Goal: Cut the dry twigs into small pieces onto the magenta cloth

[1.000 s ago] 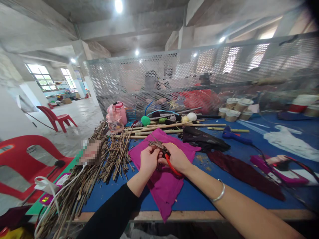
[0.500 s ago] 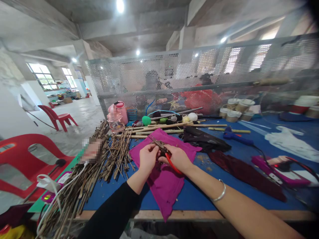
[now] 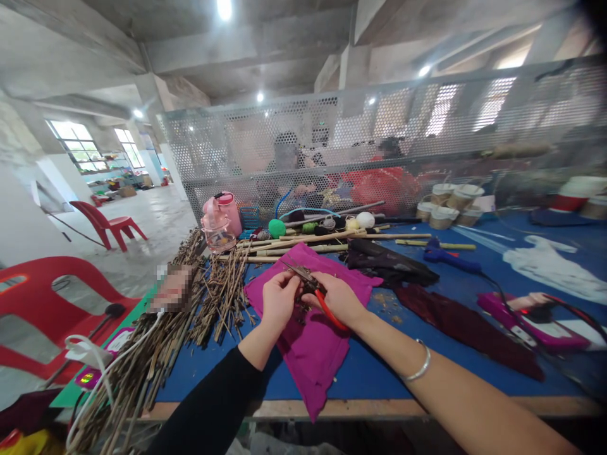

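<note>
My right hand (image 3: 337, 300) is closed around the red-handled scissors (image 3: 329, 311), whose blades point up and to the left. Beside the blades, my left hand (image 3: 279, 298) is pinched shut, its fingertips hiding whatever is between them. Both hands are over a magenta cloth (image 3: 310, 363) spread on the blue tabletop. Small brown bits, which look like pieces of dry twig, lie on the cloth around my fingers. To the left are bunches of dry brown twigs (image 3: 220, 297).
Long thin sticks (image 3: 322, 239) and yarn balls lie behind the cloth. A black cloth (image 3: 389, 264), a dark red cloth (image 3: 469, 325), a blue glue gun (image 3: 450, 259) and a purple power strip (image 3: 526, 325) are on the right. A perforated metal partition (image 3: 218, 151) stands behind; people sit beyond it.
The view has shifted very slightly. Both hands and the scissors stay in nearly the same place over the cloth.
</note>
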Tool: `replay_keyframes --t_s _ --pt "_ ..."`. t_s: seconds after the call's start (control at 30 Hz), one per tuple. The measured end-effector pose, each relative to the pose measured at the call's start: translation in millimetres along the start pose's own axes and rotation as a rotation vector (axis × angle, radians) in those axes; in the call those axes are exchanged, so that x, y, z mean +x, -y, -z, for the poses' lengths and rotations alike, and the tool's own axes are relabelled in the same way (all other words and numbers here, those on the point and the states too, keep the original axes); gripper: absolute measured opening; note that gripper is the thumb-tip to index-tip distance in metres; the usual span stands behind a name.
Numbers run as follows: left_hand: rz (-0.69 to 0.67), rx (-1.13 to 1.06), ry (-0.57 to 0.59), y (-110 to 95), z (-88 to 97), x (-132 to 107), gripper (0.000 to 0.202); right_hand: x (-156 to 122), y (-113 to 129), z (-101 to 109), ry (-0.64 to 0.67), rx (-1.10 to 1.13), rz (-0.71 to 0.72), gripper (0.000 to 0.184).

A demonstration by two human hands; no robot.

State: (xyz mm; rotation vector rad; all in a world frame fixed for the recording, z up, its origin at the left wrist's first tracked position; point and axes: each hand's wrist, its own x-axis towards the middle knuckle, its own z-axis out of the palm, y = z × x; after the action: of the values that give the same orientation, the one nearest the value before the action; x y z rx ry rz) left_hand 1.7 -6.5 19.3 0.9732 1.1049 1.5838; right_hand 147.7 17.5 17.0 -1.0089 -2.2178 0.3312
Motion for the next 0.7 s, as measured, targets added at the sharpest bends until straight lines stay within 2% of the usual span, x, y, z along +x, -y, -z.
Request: replay_keyframes --t_s 0.13,0.37,0.7 --pt "0.058 -0.077 0.017 -6.9 -4.0 -3.2 0.021 -0.2 2.8 -0.2 -0.015 -0.007 0.003 0.043" --pt "0.021 -0.017 0.013 -4.5 -5.5 -4.5 0.021 0.3 6.0 -1.1 -0.054 -0.05 0.035 0.045" --pt "0.026 -0.041 -0.043 0.5 -3.3 -1.2 0.024 -0.7 1.1 -0.9 0.011 0.037 -0.004 0.036"
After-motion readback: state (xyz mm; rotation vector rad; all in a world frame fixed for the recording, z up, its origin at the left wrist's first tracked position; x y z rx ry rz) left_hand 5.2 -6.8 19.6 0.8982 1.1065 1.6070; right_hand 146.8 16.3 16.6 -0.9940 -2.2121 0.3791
